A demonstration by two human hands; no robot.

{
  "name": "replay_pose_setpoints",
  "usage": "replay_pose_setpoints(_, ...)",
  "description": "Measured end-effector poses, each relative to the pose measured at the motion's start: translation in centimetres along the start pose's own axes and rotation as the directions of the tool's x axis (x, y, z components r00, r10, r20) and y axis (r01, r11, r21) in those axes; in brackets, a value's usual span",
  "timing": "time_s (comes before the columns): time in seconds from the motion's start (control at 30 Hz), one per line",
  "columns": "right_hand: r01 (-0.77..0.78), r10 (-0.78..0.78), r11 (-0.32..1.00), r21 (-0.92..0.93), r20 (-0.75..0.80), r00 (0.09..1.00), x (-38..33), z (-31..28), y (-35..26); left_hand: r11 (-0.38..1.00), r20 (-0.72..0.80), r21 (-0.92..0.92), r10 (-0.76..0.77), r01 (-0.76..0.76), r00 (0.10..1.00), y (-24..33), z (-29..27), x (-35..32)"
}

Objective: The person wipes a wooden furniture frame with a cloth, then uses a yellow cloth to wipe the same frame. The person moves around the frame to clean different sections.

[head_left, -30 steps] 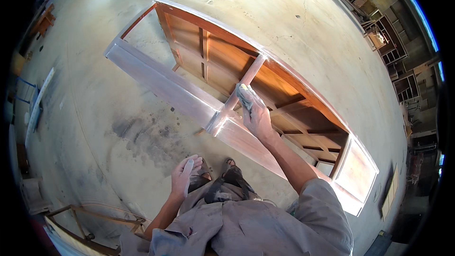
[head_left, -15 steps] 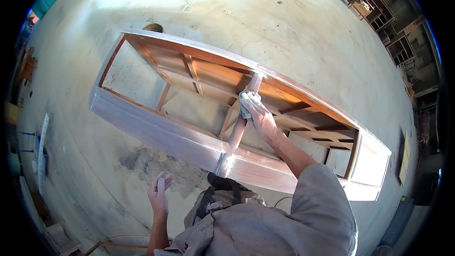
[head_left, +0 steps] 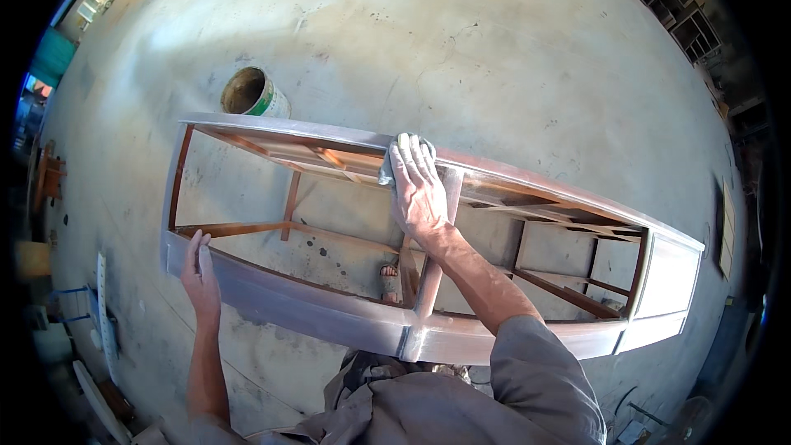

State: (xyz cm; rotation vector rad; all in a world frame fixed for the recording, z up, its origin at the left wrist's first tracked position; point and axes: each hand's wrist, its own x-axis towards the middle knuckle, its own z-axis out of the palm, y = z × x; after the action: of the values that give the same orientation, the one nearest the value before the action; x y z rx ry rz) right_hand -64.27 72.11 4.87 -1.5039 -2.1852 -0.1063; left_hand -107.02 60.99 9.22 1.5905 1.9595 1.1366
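A long wooden furniture frame lies before me, dusted whitish on its rails, with bare brown wood inside. My right hand presses a crumpled grey cloth onto the far rail, just left of where the middle crossbar meets it. The palm and fingers cover most of the cloth. At the near rail's left end is my left hand, dusty, its fingers stretched out and holding nothing. Its fingertips overlap the rail's upper edge; whether they touch it I cannot tell.
Beyond the frame's far left stands a tin bucket with a green band. A sandalled foot shows through the frame's opening. Wooden furniture pieces line the far right, and a long pale strip lies at the left.
My right hand has slid the cloth from the middle crossbar to the far rail. My left hand has risen leftward to the near rail. The view has shifted, showing more of the bucket.
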Motion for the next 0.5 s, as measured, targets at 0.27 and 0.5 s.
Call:
replay_pose_setpoints(0.27,-0.267,0.259,0.959,-0.098,-0.094,0.961,-8.9,-7.1,8.8,0.875,-0.009,0.48,0.069,-0.057,0.998,-7.6,-9.2,-0.4)
replay_pose_setpoints(0.5,-0.021,0.02,0.995,0.099,0.01,1.0,-0.5,-4.8,-5.8,0.793,-0.05,0.609,0.071,-0.026,0.996,-11.2,-8.3,8.4)
